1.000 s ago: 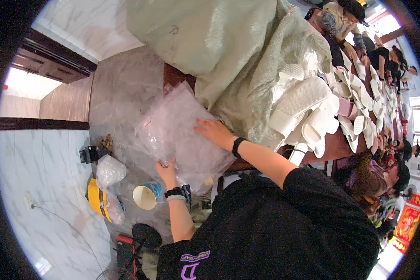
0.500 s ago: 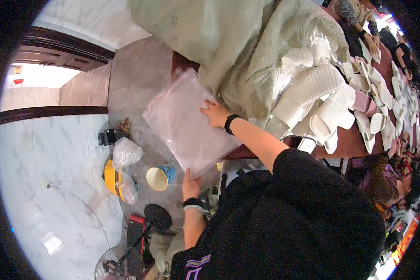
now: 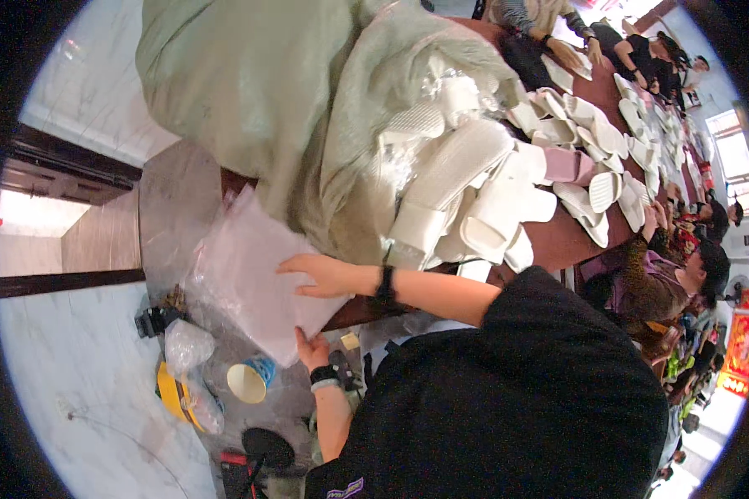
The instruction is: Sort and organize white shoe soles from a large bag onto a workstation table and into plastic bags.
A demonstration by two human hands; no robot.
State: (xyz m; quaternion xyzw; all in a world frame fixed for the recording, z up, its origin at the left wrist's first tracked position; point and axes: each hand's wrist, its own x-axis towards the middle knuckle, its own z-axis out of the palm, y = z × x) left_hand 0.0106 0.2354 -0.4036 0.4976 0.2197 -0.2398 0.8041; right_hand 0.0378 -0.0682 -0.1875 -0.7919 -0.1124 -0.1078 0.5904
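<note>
A stack of thin, translucent pinkish plastic bags (image 3: 245, 287) lies at the corner of the dark red table (image 3: 341, 316), partly over its edge. My right hand (image 3: 320, 276) rests on top of the stack, fingers apart and pointing left. At the near corner my left hand (image 3: 312, 351) grips the edge of the bags between thumb and fingers. Just beyond the stack spreads a large pale green woven sack (image 3: 241, 108). White slide sandals (image 3: 495, 220) spill from its mouth, some inside clear plastic.
More white slippers (image 3: 587, 125) cover the table toward the far right, where other people (image 3: 632, 274) sit or stand. On the floor at left are a blue and cream bucket (image 3: 248, 382), a clear plastic bundle (image 3: 189, 345) and a yellow object (image 3: 175, 395). A marbled wall (image 3: 66, 358) stands farther left.
The view has swung right, so everything appears farther left. My right hand has slid further in over the bags, its fingers now pointing left. My left hand stays at the near corner.
</note>
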